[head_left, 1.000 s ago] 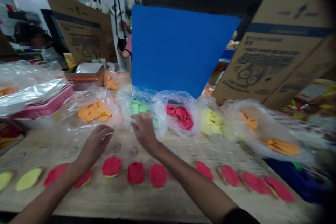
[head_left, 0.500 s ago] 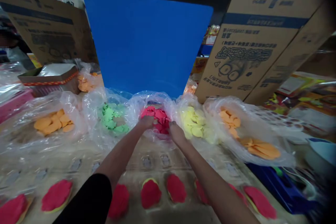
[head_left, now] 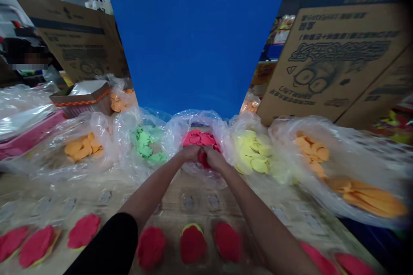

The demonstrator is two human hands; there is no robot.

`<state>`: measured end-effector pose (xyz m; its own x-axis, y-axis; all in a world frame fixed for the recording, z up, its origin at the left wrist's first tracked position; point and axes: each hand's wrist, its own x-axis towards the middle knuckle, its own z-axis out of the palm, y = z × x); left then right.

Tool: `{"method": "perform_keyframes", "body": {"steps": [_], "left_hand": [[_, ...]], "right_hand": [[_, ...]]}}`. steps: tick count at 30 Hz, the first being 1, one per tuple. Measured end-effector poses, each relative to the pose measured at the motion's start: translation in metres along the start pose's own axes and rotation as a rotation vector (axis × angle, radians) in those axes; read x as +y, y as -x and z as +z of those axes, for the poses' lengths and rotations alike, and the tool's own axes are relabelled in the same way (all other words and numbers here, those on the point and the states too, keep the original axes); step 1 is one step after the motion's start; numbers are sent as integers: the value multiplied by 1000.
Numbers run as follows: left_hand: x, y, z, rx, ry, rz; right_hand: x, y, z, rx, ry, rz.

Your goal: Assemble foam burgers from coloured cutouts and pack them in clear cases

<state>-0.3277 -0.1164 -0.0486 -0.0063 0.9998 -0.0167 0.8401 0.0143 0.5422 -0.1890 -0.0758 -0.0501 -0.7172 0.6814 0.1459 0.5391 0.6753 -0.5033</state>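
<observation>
Reaching into the clear bag (head_left: 176, 132), the left hand (head_left: 192, 154) and right hand (head_left: 214, 157) come together at the red pieces (head_left: 200, 138) inside; I cannot tell what they grip. Picking seems the step underway; the next move likely calls for separating 1 piece cleanly.

I count two hands (head_left: 192, 154), five bags (head_left: 358, 167) in the middle row, eight red rounds (head_left: 84, 231) showing, two printed cartons (head_left: 325, 60), one blue board (head_left: 196, 51).
</observation>
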Motion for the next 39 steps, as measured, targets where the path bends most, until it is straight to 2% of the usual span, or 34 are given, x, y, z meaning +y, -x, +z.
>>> {"method": "perform_keyframes", "body": {"steps": [3, 6, 8, 10, 12, 13, 15, 17, 19, 23, 26, 28, 30, 33, 36, 39], "left_hand": [[0, 6, -8, 95, 69, -9], [8, 12, -27, 176, 180, 10], [16, 21, -45, 209, 272, 19], [23, 39, -64, 237, 350, 7], [24, 69, -84, 247, 501, -39], [22, 89, -94, 248, 602, -74], [10, 138, -114, 256, 801, -155], [-10, 199, -136, 301, 875, -246], [-33, 268, -156, 398, 814, -355], [-78, 417, -187, 638, 615, -621], [-112, 514, -196, 865, 693, -866], [-135, 564, -198, 955, 722, -927], [-156, 601, -197, 1022, 739, -963], [-184, 635, -193, 1100, 772, -993], [-207, 651, -187, 1144, 810, -990], [-227, 657, -180, 1158, 842, -965]], "right_hand": [[5, -6, -1, 46, -121, 7], [3, -6, -10, 178, -232, 49], [-9, -3, -20, 255, -304, 61], [-31, 4, -30, 303, -502, 61], [-63, 15, -40, 288, -827, 75], [-81, 21, -43, 237, -951, 83], [-117, 32, -44, 142, -1014, 84], [-153, 39, -35, 94, -964, 25], [-188, 42, -14, 9, -878, -87], [-270, 50, 45, -231, -685, -346], [-336, 60, 92, -365, -620, -505], [-379, 65, 122, -407, -595, -580], [-421, 67, 152, -408, -514, -657], [-476, 71, 192, -361, -358, -752], [-516, 79, 225, -318, -280, -796], [-535, 93, 250, -308, -132, -891]]}}
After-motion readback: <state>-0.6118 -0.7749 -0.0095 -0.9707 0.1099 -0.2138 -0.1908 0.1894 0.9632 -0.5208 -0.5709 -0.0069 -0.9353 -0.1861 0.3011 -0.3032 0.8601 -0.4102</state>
